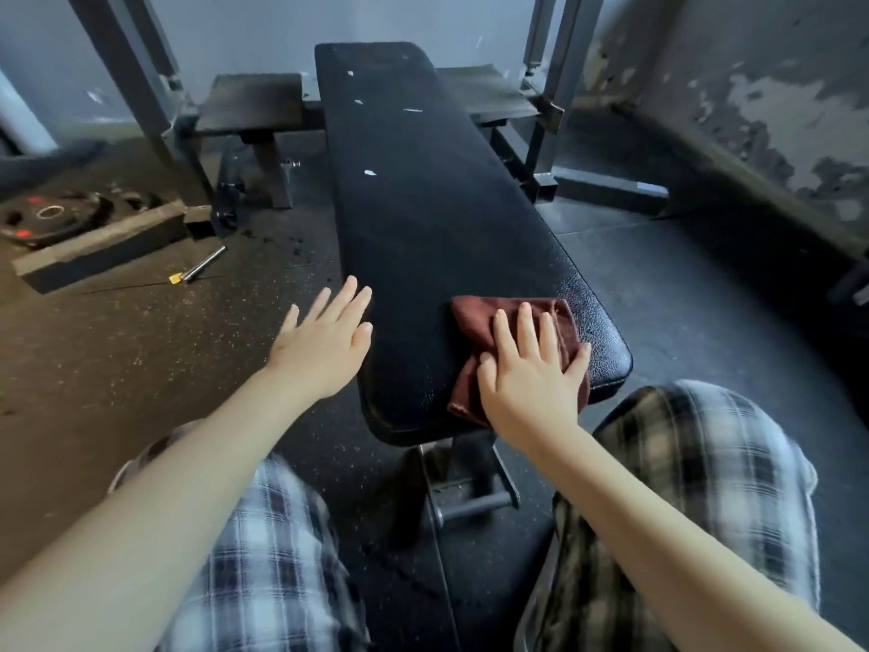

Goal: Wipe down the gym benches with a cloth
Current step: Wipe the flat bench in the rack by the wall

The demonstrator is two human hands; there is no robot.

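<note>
Nearest, the right hand point(531, 369) lies flat on the maroon cloth point(512, 322), fingers straight and spread, pressing it onto the near right corner of the bench point(423, 218); the cloth looks soft, light and limp, likely to bunch, so a broad palm press suits it better than a pinch; the left hand point(324, 341) is open at the pad's left edge, holding nothing; farther up, white flecks point(370, 172) dot the textured, firm-looking padding.

Dim, soft light fills the scene, with no hard shadows. A faint sheen lies on the near right corner of the bench point(423, 218). Wide-angle distortion tilts the far uprights point(136, 82), and the near trousers point(705, 487) are blurred.
</note>
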